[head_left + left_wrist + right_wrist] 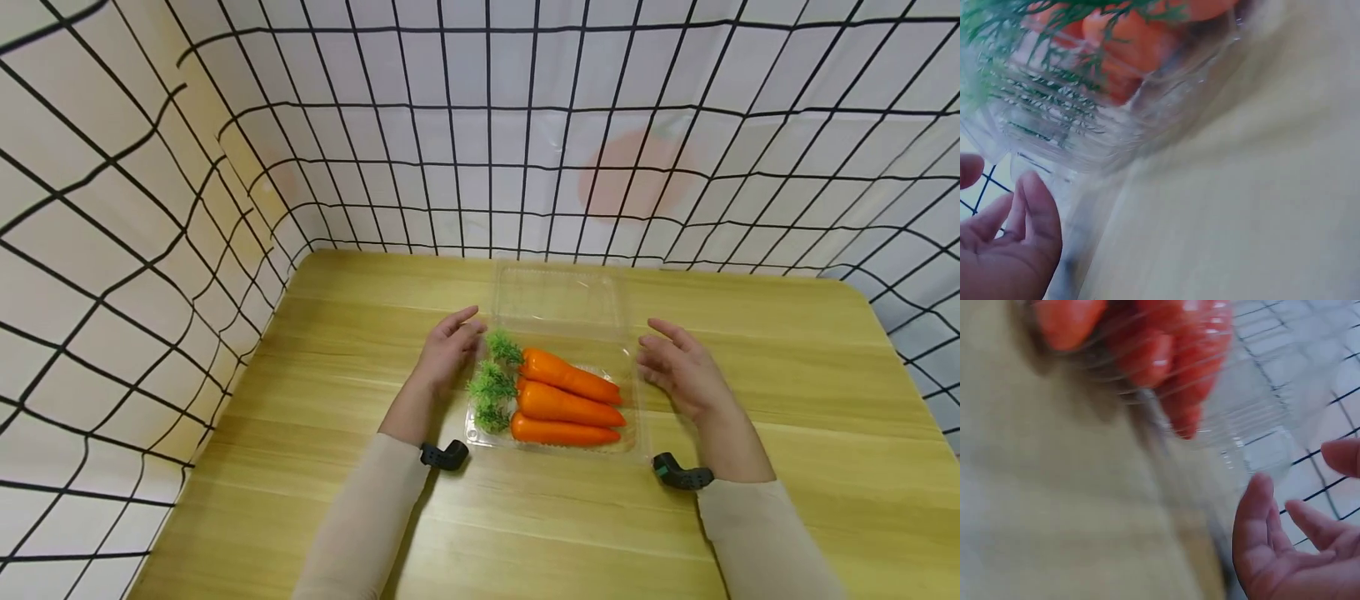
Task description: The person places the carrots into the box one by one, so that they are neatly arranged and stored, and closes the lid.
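Note:
Three orange carrots [570, 402] with feathery green tops [491, 383] lie side by side in a clear plastic clamshell box [637, 417], tops to the left. Its hinged lid [557, 296] is folded back, away from the person. At the box's left side is my left hand [447, 350], fingertips close to the wall, fingers loosely bent and holding nothing. Just beyond the right side my right hand [684, 367] hovers with relaxed, slightly spread fingers, a small gap from the box. The right wrist view shows carrot tips [1185, 422] through the ribbed plastic, with nothing in the fingers [1250, 519].
The box stands on a light wooden table [555, 525]. White cloth with a black grid [465, 125] rises behind the table's back edge and along its left and right sides. Dark wrist bands [447, 456] sit at both cuffs.

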Demonstrator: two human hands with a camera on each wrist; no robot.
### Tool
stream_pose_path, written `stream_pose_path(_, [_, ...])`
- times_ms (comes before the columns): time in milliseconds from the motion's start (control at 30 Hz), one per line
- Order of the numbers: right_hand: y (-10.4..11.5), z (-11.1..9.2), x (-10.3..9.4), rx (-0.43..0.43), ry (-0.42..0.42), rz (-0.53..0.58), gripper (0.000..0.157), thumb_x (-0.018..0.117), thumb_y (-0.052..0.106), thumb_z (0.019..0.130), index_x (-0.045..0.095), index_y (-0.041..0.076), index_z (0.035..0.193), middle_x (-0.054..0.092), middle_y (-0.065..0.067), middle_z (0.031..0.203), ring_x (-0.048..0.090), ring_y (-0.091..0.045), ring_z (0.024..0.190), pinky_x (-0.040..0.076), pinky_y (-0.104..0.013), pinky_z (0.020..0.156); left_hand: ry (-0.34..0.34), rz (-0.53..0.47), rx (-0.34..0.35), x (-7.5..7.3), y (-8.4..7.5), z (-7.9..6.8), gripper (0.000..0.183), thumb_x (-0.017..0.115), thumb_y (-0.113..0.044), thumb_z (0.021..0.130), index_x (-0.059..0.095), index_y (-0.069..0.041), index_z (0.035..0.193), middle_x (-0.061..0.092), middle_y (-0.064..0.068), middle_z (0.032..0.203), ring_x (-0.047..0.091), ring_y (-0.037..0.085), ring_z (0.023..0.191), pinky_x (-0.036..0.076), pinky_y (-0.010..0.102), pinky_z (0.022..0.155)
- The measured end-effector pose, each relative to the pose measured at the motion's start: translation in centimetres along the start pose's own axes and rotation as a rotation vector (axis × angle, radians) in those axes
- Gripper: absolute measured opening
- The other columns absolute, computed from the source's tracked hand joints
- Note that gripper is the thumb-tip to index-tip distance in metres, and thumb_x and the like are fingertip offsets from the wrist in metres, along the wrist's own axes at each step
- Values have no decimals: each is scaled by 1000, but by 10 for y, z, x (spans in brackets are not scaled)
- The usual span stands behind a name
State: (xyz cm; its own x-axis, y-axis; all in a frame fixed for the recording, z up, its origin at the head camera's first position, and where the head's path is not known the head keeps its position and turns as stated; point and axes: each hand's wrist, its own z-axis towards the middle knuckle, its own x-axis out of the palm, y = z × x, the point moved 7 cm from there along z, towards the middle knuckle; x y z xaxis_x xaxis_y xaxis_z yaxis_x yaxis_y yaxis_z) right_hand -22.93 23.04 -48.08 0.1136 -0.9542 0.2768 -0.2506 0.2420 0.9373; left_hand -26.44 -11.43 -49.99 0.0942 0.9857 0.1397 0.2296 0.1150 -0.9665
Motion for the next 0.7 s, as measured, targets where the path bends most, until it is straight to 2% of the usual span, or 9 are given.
stream_pose_path(67, [-8,4,3,36,42,40,39,54,15,106,43,16,143,69,6,103,69,-8,87,59,-21,79,49,-19,-19,1,0,0,50,55,-20,105,47,-8,152,67,4,93,61,12,73,50,22,61])
stream_pose_path(133, [-15,6,7,39,88,94,37,52,13,107,44,13,143,71,5,101,68,-8,85,59,-21,78,97,-52,-39,4,2,0,49,54,-18,106,46,-8,153,62,1,81,56,10,65,45,22,52])
stream_pose_path(300, [-22,9,10,0,205,231,33,45,6,108,55,11,140,72,0,102,67,-9,82,59,-21,76,169,-136,-62,9,6,-1,48,51,-13,106,45,-7,154,56,-2,74,51,6,62,44,20,48])
stream_pose_path(500, [-25,10,10,-51,285,269,37,40,3,109,54,10,142,72,-2,102,67,-11,82,60,-22,76,160,-145,-29,10,13,-2,47,48,-15,107,45,-7,153,53,-4,72,47,7,62,39,19,50])
stream_pose_path(700, [-27,9,10,-96,312,292,41,35,-2,108,53,11,142,69,-3,104,64,-11,80,58,-22,74,146,-140,23,9,16,-4,47,50,-16,107,46,-8,153,54,-4,73,45,6,59,36,18,50])
